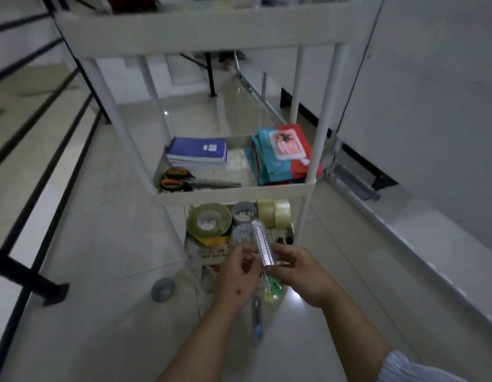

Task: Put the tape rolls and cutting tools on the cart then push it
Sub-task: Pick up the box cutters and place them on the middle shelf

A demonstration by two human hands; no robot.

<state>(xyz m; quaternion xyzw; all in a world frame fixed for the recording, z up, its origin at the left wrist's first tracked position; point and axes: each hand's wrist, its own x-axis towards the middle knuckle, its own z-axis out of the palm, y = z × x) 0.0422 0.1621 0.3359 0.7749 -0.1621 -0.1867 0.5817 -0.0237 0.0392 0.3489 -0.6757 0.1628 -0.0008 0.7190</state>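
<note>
A slim silvery metal utility knife with a notched edge [262,244] is held up in front of the lower part of the white plastic three-tier cart [231,194], pointing away from the person and slightly left. The right hand [297,274] grips its near end, fingers curled round the handle, while the left hand [239,271] meets it from the other side with fingertips pinching at its edge. Just behind the knife, on the cart's bottom shelf, lie the tape rolls: a large clear yellowish roll [209,220] at the left, two small grey patterned rolls [243,212] in the middle, and two pale clear rolls standing on edge [273,210] at the right. On the middle shelf a pair of orange-handled scissors [192,181] lies along the front rim, with a stack of blue notebooks [198,151] behind it and a pile of red and teal pouches [283,154] at the right. On the glossy tiled floor, below the hands, a second slim cutter with a blue end [257,318] lies near a green and yellow item [273,289] that is partly hidden by the right hand. A grey tape roll [163,289] lies flat on the floor to the left of the hands, well apart from the cart's shelves. Black railing bars [32,128] run along the left.
</note>
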